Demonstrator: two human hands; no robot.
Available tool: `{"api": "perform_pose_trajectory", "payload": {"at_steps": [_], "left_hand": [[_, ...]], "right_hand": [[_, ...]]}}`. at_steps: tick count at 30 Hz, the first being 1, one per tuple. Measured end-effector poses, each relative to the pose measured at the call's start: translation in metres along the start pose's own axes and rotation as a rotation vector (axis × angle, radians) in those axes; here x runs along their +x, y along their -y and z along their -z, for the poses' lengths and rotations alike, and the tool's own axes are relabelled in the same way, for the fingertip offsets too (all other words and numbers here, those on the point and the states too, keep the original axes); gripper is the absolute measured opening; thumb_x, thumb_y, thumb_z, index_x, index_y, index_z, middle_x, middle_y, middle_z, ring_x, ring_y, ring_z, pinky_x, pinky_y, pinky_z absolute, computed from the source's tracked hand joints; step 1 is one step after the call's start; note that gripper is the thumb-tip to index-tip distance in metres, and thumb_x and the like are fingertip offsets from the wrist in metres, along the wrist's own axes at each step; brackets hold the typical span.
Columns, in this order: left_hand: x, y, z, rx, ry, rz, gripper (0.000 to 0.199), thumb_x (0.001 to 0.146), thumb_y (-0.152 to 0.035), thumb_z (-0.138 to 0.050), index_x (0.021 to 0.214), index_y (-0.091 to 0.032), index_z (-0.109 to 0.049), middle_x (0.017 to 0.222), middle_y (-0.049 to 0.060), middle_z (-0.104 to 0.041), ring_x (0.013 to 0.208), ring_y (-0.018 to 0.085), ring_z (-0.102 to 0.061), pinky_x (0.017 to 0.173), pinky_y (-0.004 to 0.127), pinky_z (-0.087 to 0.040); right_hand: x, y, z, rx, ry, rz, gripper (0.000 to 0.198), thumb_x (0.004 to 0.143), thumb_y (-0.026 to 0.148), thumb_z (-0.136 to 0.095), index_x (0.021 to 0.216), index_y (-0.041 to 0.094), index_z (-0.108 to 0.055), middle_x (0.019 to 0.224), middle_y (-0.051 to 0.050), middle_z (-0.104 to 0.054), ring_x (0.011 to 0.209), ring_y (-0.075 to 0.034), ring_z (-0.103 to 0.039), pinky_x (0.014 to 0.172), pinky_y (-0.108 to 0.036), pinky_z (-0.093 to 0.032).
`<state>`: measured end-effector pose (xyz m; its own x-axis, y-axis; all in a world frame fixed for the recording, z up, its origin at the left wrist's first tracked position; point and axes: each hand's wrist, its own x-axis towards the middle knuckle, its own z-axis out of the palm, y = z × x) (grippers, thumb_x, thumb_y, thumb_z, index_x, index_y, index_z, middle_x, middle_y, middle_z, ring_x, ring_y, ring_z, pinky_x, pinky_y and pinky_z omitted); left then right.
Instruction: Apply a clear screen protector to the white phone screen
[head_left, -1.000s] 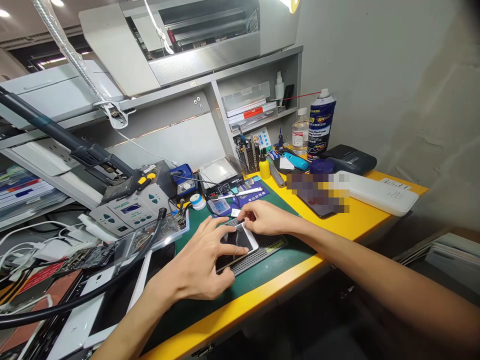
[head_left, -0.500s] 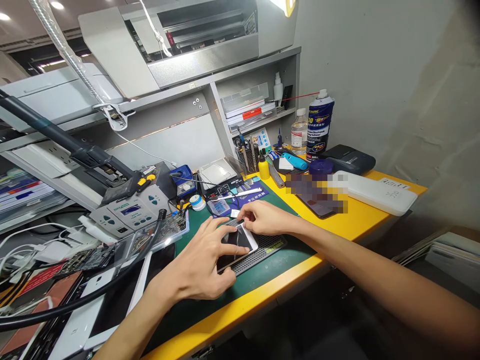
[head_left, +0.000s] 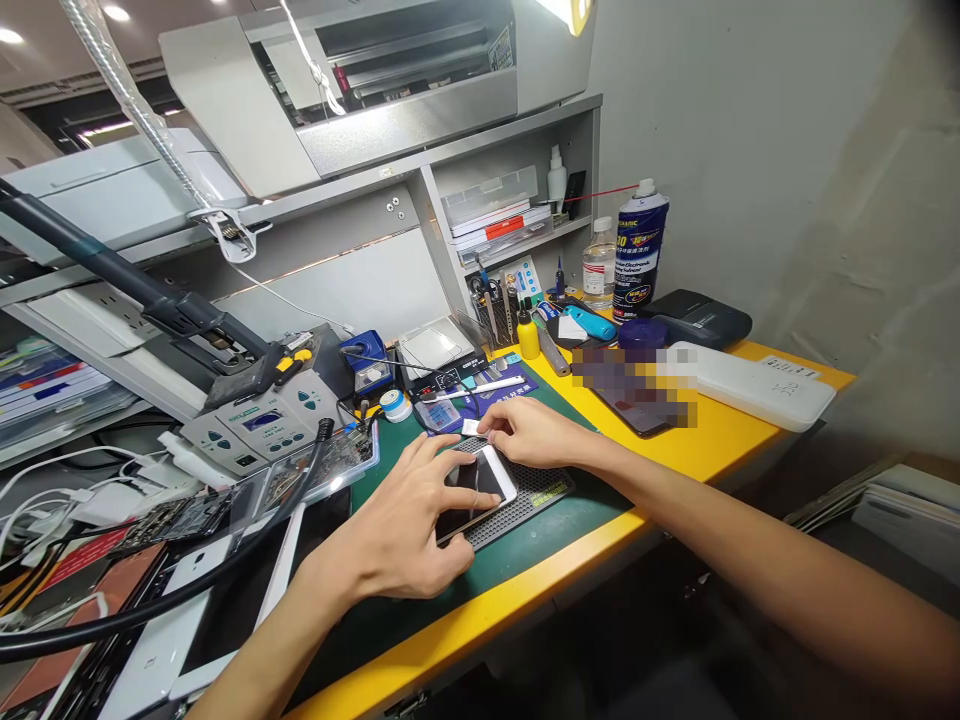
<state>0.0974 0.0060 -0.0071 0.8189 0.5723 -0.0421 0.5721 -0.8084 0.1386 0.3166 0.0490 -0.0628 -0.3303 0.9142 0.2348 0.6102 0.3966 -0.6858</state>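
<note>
A smartphone (head_left: pixel 496 474) with a white end and a dark screen lies face up on a grey perforated pad (head_left: pixel 517 512). My left hand (head_left: pixel 409 510) straddles it, the fingers stretched over the screen and far edge and the thumb at the near side. Just past the phone's white end, my right hand (head_left: pixel 529 432) is closed in a pinch. Whatever its fingertips hold is too small or hidden to make out. A small white piece (head_left: pixel 471 427) lies close to those fingertips. Beneath the pad is a green mat (head_left: pixel 551 552).
A hot-air station (head_left: pixel 266 425) and a black hose (head_left: pixel 225 585) occupy the left side, near several phones. Behind stand a round jar (head_left: pixel 394 405) and a yellow bottle (head_left: pixel 528 338). To the right are a dark phone (head_left: pixel 630 400), a spray can (head_left: pixel 640 255) and a white case (head_left: pixel 750 388).
My right fingertips have moved slightly up and away from the phone's white end, which now shows more. My left hand and the phone stay almost in place.
</note>
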Motion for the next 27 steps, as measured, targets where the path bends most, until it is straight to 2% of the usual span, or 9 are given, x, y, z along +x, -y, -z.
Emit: {"api": "perform_pose_trajectory", "payload": {"at_steps": [14, 27], "left_hand": [[0.008, -0.002, 0.001, -0.021, -0.021, -0.046, 0.062, 0.065, -0.016, -0.062, 0.121, -0.04, -0.071, 0.14, 0.002, -0.053, 0.138, 0.034, -0.035, 0.119, 0.057, -0.025], [0.013, -0.003, -0.001, -0.005, -0.016, -0.052, 0.059, 0.066, -0.017, -0.062, 0.121, -0.036, -0.072, 0.143, 0.004, -0.051, 0.137, 0.035, -0.035, 0.118, 0.057, -0.027]], "right_hand": [[0.0, 0.001, 0.0, 0.064, -0.006, -0.014, 0.029, 0.081, 0.009, -0.056, 0.102, 0.013, -0.076, 0.1, -0.009, -0.077, 0.091, -0.02, -0.069, 0.074, -0.023, -0.047], [-0.001, 0.004, 0.002, 0.044, 0.008, -0.017, 0.029, 0.082, 0.01, -0.056, 0.104, 0.011, -0.074, 0.095, -0.009, -0.077, 0.081, -0.018, -0.067, 0.066, -0.022, -0.044]]}}
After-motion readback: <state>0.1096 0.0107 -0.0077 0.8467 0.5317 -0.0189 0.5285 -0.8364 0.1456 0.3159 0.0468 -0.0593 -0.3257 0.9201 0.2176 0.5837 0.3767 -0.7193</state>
